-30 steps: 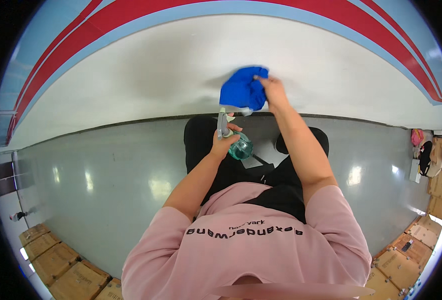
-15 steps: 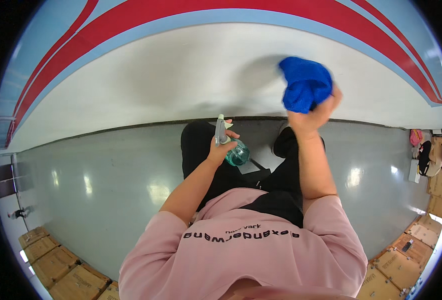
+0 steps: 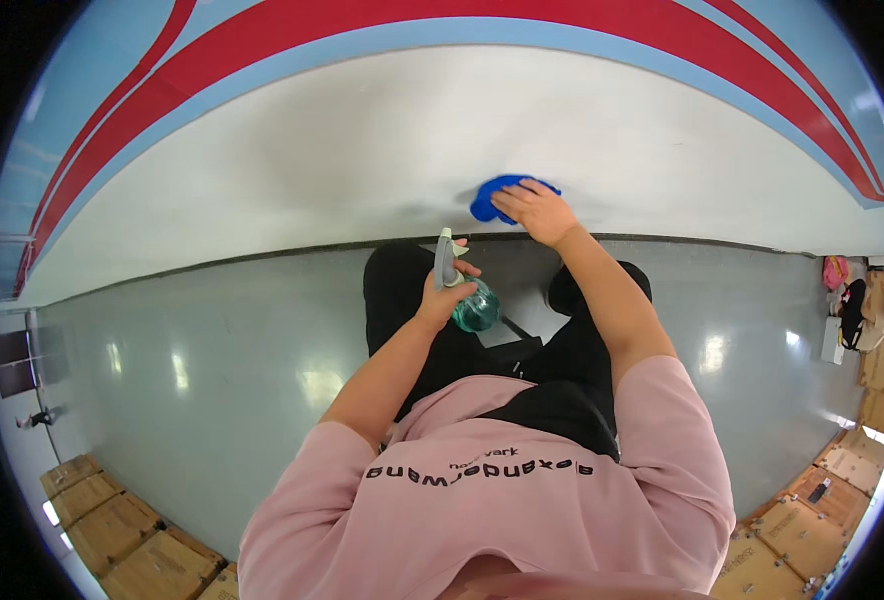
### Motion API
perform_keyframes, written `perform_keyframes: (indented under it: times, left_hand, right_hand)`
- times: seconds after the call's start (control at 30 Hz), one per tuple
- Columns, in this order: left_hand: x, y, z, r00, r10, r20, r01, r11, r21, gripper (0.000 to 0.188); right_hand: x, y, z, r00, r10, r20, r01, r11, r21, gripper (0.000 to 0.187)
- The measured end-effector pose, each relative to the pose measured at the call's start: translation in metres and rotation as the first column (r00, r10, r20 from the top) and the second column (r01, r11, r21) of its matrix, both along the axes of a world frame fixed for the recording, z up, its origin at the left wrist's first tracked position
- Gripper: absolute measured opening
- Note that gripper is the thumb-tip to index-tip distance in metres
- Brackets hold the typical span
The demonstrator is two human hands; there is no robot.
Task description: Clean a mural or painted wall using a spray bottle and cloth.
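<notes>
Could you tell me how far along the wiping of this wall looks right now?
Done: nothing can be read off the white wall; it shows no clear wet or cleaned patch. In hand: the right hand presses a blue cloth low on the wall, near the floor edge, while the left hand holds a green spray bottle upright. Left: probably most of the wall, though that is a guess.

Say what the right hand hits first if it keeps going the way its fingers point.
The right hand already presses the blue cloth flat on the white wall. Its fingers point left along the wall, so it would likely just slide over bare white wall; nothing else shows in that line.
</notes>
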State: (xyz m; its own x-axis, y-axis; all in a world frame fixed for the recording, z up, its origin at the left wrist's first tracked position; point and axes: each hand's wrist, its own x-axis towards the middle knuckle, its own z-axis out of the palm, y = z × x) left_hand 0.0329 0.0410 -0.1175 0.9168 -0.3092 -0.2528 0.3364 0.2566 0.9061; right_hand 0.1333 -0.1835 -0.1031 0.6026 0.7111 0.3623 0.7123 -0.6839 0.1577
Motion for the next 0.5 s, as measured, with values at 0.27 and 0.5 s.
perform_keyframes:
  times: [0.27, 0.5]
  left_hand:
    - [-0.002, 0.002, 0.003, 1.0, -0.017, 0.003, 0.017, 1.0, -0.011, 0.07]
    - [0.001, 0.006, -0.002, 1.0, -0.024, 0.004, 0.024, 1.0, -0.017, 0.07]
  right_hand:
    - [0.004, 0.015, 0.053, 0.998, 0.057, -0.02, -0.057, 0.998, 0.038, 0.033]
    - [-0.009, 0.026, 0.208, 0.784, -0.101, 0.612, -0.153, 0.925, 0.349, 0.025]
